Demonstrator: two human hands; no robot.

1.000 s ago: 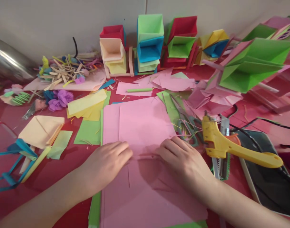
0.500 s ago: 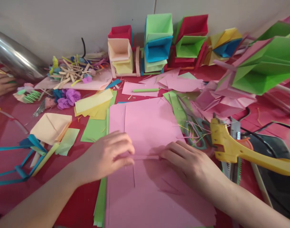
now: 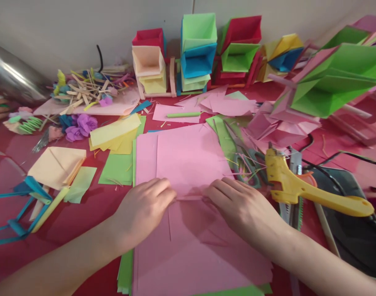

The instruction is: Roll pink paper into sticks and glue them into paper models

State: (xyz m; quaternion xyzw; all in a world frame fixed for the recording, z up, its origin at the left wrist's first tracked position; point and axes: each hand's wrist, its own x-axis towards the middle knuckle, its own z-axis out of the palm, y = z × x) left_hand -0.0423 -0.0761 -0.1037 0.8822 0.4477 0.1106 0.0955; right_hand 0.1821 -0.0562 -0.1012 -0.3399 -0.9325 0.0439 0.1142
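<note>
My left hand [image 3: 147,207], loosely parted half a second ago, now pinches the near edge of the pink sheet [image 3: 190,160], well short of the surface's [image 3: 79,216] back edge; my right hand [image 3: 240,205] pinches farther along, so both sides are secured.

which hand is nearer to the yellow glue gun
Right. The right hand is at the pink paper, just to the left of the yellow glue gun and apart from it; the left hand is farther left, beyond the right hand.
</note>
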